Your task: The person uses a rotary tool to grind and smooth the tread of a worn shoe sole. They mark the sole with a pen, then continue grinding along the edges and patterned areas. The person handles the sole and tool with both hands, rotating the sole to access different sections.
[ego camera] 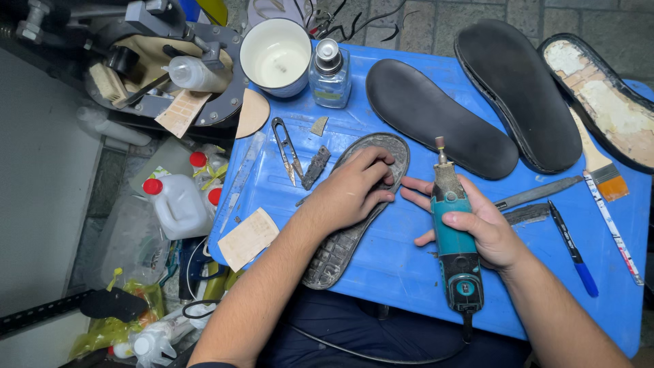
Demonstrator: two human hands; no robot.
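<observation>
Head view: a blue work board (402,266) is seen from above, with both hands at its middle.
Worn sole: a grey, treaded shoe sole (340,249) is laid flat on the board, running from upper right to lower left, its lower end reaching past the board's near edge.
Left hand: the left hand (351,194) is pressed palm-down on the upper part of the worn sole, fingers bent and spread over it; nothing is clasped, the sole is only held down.
Right hand: the right hand (477,228) is wrapped around a teal rotary grinder (453,235), the grip fully closed on its body.
Grinder: it is held lengthwise just to the right of the worn sole, its small grinding tip (440,144) pointing away from the person; whether the tip touches anything cannot be told.
Right of the hands: a metal file (538,193), a blue-capped pen (573,249) and a flat brush (599,163) are laid on the board.
Far side: 2 black soles (436,116) (518,88) and 1 sole with a pale, rough inside (606,102) are laid side by side.
Left of the sole: thread snips (287,146) are laid near a glass bottle (330,75) and a white cup (276,54).
Off the board: white plastic jugs with red caps (178,204) are seen below the left edge.
</observation>
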